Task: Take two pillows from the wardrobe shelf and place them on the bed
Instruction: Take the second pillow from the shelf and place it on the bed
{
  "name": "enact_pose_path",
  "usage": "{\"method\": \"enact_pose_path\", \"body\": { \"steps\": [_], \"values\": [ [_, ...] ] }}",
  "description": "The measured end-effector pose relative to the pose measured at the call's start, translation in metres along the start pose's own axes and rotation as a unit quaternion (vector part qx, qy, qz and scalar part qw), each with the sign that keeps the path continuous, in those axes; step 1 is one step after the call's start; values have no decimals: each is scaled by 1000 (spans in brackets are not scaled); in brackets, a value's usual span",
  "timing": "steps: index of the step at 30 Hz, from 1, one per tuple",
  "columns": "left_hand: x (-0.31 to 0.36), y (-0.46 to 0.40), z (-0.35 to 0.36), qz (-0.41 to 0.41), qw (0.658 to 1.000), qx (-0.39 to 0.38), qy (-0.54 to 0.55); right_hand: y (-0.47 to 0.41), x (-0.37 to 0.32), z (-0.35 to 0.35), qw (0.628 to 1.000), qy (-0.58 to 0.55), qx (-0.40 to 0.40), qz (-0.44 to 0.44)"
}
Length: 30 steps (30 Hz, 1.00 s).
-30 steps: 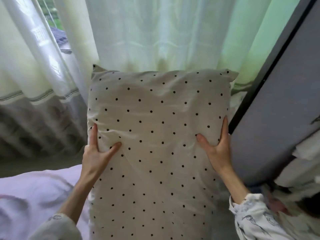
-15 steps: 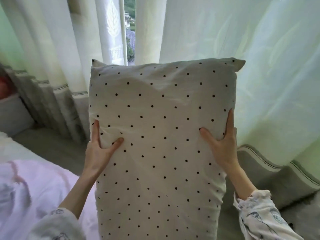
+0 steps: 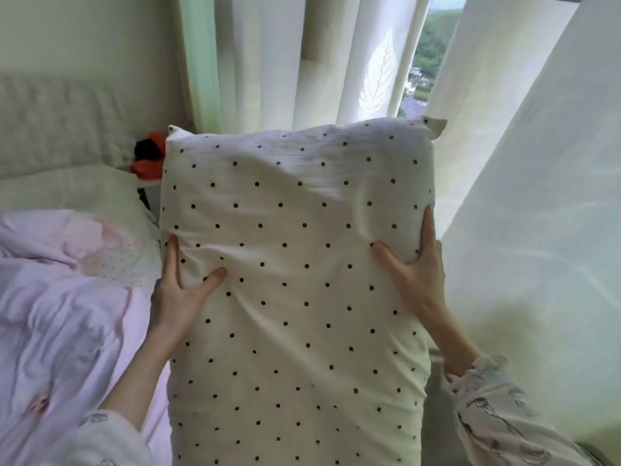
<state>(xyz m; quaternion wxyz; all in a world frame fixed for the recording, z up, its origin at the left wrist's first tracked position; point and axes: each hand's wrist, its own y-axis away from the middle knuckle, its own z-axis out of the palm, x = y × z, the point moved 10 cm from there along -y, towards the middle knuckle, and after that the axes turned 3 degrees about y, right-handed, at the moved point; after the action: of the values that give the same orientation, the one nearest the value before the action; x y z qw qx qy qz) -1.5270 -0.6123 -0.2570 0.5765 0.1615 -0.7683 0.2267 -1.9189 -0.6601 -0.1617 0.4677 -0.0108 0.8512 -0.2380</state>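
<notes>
While I carry the polka-dot pillow [image 3: 295,280] upright at centre frame, my left hand [image 3: 178,290] grips its 9 o'clock edge and my right hand [image 3: 416,277] its 3 o'clock edge, thumbs pressed into the front, fingers wrapped behind. The soft filling yields under each thumb; I judge that a loosened grip could let it sag and slip, or that its bulk, blocking my view, could knock the red-and-black object [image 3: 149,158] at 10 o'clock. The bed [image 3: 100,193], with a pink duvet [image 3: 64,314], lies at 8 o'clock; the headboard [image 3: 57,122] at 10; curtains [image 3: 524,196] from 12 to 3.
</notes>
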Motion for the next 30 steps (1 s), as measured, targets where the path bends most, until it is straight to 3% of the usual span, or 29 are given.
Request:
{"method": "enact_pose_path", "body": {
  "steps": [15,24,30],
  "values": [
    [-64,-147,-85,-71,967,243,-33,-189,-65,291,964,-94,-210,-129],
    [-105,-279,-111,-109,934,335,-65,-294,-91,506,922,-160,-326,-135],
    [-99,-389,-135,-125,910,386,-89,-378,-150,625,906,-176,-348,-166]
  ]
}}
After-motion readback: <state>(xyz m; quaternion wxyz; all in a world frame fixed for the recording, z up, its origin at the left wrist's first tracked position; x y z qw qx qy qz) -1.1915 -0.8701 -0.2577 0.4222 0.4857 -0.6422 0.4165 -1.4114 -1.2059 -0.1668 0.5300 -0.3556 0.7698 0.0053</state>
